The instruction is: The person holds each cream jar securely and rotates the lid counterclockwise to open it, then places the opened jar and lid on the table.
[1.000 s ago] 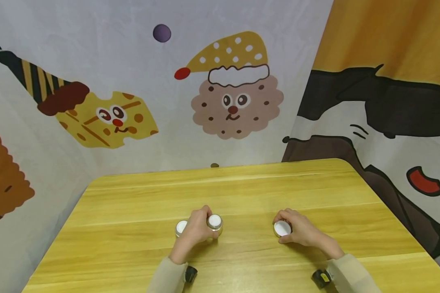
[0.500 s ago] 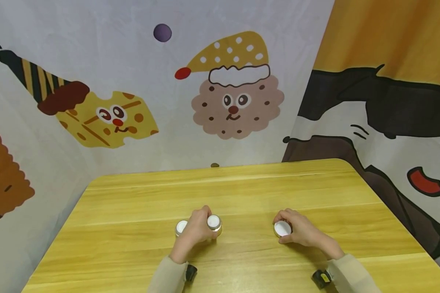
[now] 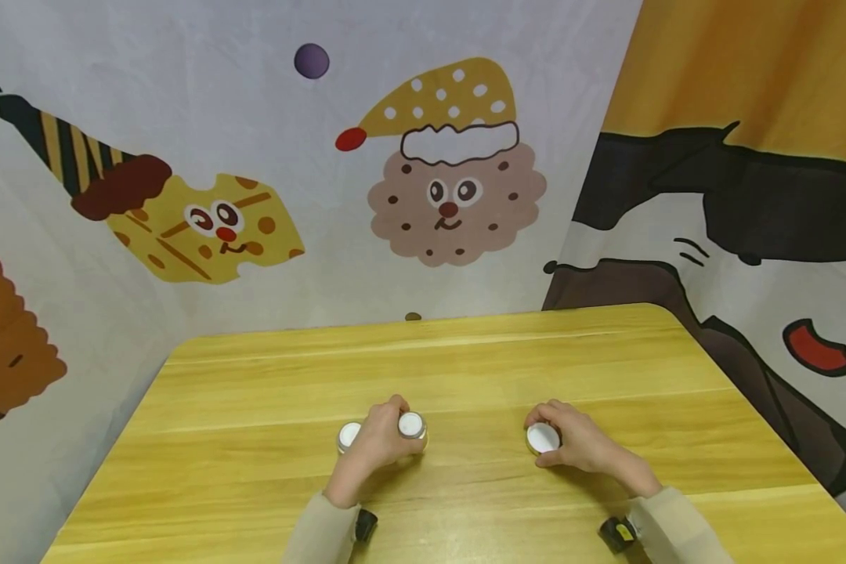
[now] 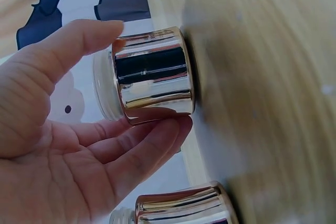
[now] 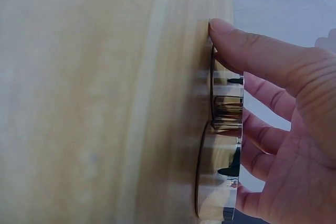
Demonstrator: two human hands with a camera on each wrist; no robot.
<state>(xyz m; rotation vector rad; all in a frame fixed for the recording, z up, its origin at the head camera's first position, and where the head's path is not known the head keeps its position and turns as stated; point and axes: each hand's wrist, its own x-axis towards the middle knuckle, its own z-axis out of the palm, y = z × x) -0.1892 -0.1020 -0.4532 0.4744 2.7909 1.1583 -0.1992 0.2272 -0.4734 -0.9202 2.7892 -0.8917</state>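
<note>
My left hand (image 3: 381,437) grips a shiny gold jar (image 4: 155,74) between thumb and fingers. Its white round top (image 3: 411,424) faces up in the head view. A second gold jar (image 4: 181,208) stands just left of that hand, its white top (image 3: 348,435) partly covered by the hand. To the right, my right hand (image 3: 580,442) holds a low gold lid (image 3: 543,439) by its rim, white inner side up. The right wrist view shows another low gold lid (image 5: 218,171) beside the first lid (image 5: 227,93); in the head view the right hand hides it.
The yellow wood-grain table (image 3: 465,368) has rounded far corners. Behind it hangs a pale cloth (image 3: 352,258) printed with cartoon figures. A black wrist camera (image 3: 365,525) sits at the left sleeve and another black wrist camera (image 3: 616,534) at the right sleeve.
The left thumb has shifted slightly along the jar's near side, and the jar's top has moved a touch to the left. The right hand and its lid stay put.
</note>
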